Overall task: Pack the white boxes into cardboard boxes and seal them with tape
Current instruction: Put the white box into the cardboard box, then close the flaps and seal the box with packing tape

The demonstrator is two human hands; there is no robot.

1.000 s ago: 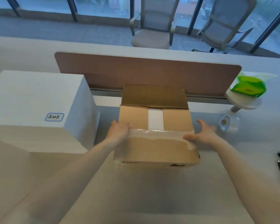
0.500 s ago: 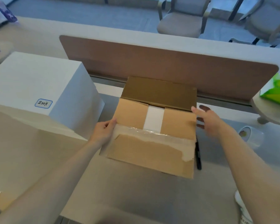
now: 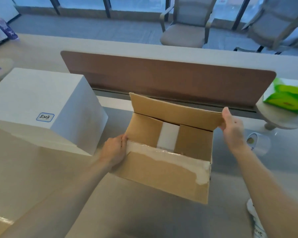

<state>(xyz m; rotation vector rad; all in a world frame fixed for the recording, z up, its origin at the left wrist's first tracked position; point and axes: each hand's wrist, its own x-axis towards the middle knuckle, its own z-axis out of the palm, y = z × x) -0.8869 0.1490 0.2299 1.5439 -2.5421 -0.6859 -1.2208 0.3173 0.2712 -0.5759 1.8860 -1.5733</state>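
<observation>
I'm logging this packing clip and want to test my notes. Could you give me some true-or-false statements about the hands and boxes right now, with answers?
1. The right hand grips the far flap of the cardboard box. True.
2. A white box shows in the gap between the two folded-down side flaps. True.
3. The left hand holds the tape roll. False: it grips the cardboard box's near left corner, and the tape roll lies on the desk to the right of the box.
4. The cardboard box is taped shut. False: its far flap stands up, unsealed.
5. A large white box with a handwritten label stands left of the cardboard box. True.
</observation>
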